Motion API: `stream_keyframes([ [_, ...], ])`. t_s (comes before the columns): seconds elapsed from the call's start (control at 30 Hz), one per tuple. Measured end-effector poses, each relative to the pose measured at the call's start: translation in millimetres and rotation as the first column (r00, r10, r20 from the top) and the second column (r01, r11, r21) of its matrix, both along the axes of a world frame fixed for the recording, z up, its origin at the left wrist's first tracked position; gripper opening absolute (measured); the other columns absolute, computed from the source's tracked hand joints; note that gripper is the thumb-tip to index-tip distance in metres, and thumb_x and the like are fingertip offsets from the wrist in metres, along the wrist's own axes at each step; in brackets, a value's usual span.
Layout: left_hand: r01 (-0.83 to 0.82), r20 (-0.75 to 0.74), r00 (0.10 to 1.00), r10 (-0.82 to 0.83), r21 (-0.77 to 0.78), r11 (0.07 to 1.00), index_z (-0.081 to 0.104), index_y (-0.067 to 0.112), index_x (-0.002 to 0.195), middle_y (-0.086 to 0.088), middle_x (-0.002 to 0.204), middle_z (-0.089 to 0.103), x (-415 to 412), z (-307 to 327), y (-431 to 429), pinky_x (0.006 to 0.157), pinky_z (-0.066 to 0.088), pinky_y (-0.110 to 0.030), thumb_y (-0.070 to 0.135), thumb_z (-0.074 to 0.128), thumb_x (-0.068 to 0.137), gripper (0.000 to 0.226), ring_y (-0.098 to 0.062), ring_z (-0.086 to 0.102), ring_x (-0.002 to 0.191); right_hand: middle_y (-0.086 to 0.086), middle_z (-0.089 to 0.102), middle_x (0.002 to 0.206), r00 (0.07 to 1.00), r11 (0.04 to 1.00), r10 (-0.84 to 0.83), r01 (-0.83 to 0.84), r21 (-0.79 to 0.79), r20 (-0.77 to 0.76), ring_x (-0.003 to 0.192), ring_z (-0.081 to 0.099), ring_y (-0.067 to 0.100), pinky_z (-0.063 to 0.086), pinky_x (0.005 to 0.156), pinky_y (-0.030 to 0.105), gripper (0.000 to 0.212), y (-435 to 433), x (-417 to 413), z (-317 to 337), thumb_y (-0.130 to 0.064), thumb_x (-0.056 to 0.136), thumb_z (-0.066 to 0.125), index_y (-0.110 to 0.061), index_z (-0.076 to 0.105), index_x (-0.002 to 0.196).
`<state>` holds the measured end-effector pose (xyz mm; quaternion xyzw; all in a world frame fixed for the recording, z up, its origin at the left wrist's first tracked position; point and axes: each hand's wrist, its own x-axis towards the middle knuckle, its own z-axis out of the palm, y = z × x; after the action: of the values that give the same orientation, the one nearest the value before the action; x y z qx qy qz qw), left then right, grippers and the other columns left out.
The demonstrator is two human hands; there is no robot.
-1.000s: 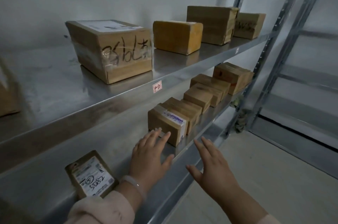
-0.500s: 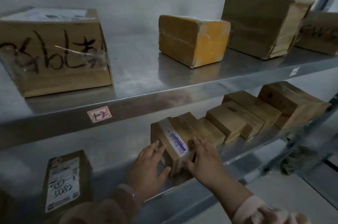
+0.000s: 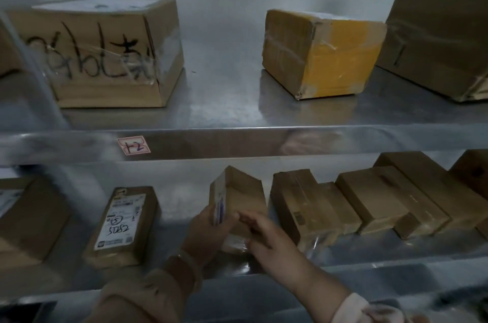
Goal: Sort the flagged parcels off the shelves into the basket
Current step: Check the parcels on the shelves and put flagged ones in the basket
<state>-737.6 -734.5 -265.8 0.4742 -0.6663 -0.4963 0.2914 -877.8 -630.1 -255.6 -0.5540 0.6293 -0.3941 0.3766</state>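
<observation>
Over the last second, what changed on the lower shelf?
The left hand and right hand, open and reaching a second ago, now grip the end box, tilted and pulled left, clear of the row. The row, the labelled parcel and the top-shelf boxes stayed put.

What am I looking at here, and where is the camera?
No machine here: a person sorts parcels by hand, filmed by a camera worn on their head. The left hand and right hand both grip a small parcel, tipped up on the lower shelf. Left of it lies a flat labelled parcel; right of it a row of brown boxes. The upper shelf holds a handwritten box and a yellow-taped box.
</observation>
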Motion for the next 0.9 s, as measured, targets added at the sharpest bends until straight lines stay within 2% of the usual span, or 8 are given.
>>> stream_keyframes([
  [0.1, -0.051, -0.130, 0.988, 0.081, 0.216, 0.975, 0.055, 0.031, 0.091, 0.011, 0.078, 0.069, 8, -3, -3, 0.050, 0.049, -0.013, 0.019, 0.063, 0.092, 0.015, -0.008, 0.068, 0.072, -0.021, 0.050, 0.132, 0.995, 0.995, -0.084, 0.081, -0.060, -0.051, 0.122, 0.046, -0.005, 0.041, 0.105, 0.030, 0.043, -9, 2, -5, -0.028, 0.090, 0.054, -0.051, 0.050, 0.126],
  [0.2, -0.076, -0.250, 0.946, 0.204, 0.444, 0.893, 0.057, 0.027, 0.104, -0.002, 0.097, 0.064, 17, -4, -2, 0.050, 0.053, -0.025, 0.032, 0.054, 0.096, 0.010, -0.021, 0.066, 0.084, -0.023, 0.042, 0.134, 0.959, 0.959, -0.261, 0.244, -0.144, -0.111, 0.124, 0.038, -0.009, 0.035, 0.108, 0.025, 0.040, -15, -7, -1, -0.031, 0.094, 0.054, -0.046, 0.046, 0.130],
  [0.37, 0.021, -0.420, 0.809, 0.411, 0.719, 0.695, 0.062, 0.017, 0.113, -0.018, 0.112, 0.065, 30, -15, 3, 0.075, 0.056, -0.052, 0.042, 0.056, 0.088, 0.036, -0.041, 0.058, 0.108, -0.016, 0.038, 0.137, 0.928, 0.956, -0.278, 0.242, 0.168, 0.247, 0.124, 0.038, 0.005, 0.032, 0.102, 0.027, 0.062, -19, -15, 11, -0.051, 0.092, 0.051, -0.041, 0.024, 0.147],
  [0.47, 0.006, -0.406, 0.832, 0.378, 0.688, 0.726, 0.066, 0.011, 0.108, -0.019, 0.105, 0.071, 29, -15, 3, 0.078, 0.056, -0.054, 0.033, 0.053, 0.092, 0.030, -0.040, 0.065, 0.102, -0.020, 0.050, 0.128, 0.891, 0.962, -0.242, 0.171, 0.212, 0.383, 0.111, 0.054, -0.001, 0.045, 0.089, 0.020, 0.067, -18, -10, 11, -0.053, 0.089, 0.055, -0.048, 0.019, 0.146],
  [0.53, -0.027, -0.342, 0.908, 0.243, 0.531, 0.847, 0.067, 0.014, 0.106, -0.009, 0.095, 0.075, 28, -12, 2, 0.072, 0.059, -0.041, 0.025, 0.048, 0.098, 0.023, -0.025, 0.072, 0.090, -0.028, 0.050, 0.118, 0.894, 0.970, -0.236, 0.192, 0.150, 0.382, 0.096, 0.057, -0.014, 0.047, 0.072, 0.007, 0.067, -20, -9, 9, -0.043, 0.089, 0.062, -0.052, 0.022, 0.142],
  [0.63, 0.016, -0.278, 0.956, 0.094, 0.367, 0.930, 0.061, 0.035, 0.103, 0.016, 0.088, 0.075, 27, -1, 2, 0.064, 0.056, -0.018, 0.025, 0.046, 0.100, 0.018, -0.001, 0.071, 0.082, -0.035, 0.045, 0.115, 0.936, 0.979, -0.205, 0.194, 0.066, 0.285, 0.097, 0.052, -0.018, 0.044, 0.072, 0.001, 0.072, -21, -6, 9, -0.027, 0.088, 0.066, -0.045, 0.023, 0.144],
  [0.77, 0.132, -0.346, 0.938, -0.004, 0.348, 0.928, 0.070, 0.051, 0.097, 0.018, 0.099, 0.073, 25, 9, 8, 0.065, 0.055, -0.015, 0.050, 0.054, 0.085, 0.020, -0.001, 0.069, 0.091, -0.036, 0.047, 0.114, 0.966, 0.983, -0.180, 0.173, 0.054, 0.186, 0.102, 0.049, -0.014, 0.046, 0.085, 0.011, 0.077, -24, -3, 6, -0.028, 0.086, 0.069, -0.044, 0.023, 0.145],
  [0.9, 0.002, -0.338, 0.925, 0.173, 0.460, 0.888, 0.070, 0.028, 0.104, 0.005, 0.089, 0.076, 31, 2, 5, 0.058, 0.057, -0.024, 0.044, 0.060, 0.088, 0.025, -0.011, 0.072, 0.080, -0.043, 0.053, 0.105, 0.972, 0.988, -0.079, 0.046, 0.148, 0.220, 0.098, 0.053, -0.020, 0.046, 0.071, 0.004, 0.065, -26, -2, 5, -0.030, 0.087, 0.066, -0.074, 0.031, 0.120],
])
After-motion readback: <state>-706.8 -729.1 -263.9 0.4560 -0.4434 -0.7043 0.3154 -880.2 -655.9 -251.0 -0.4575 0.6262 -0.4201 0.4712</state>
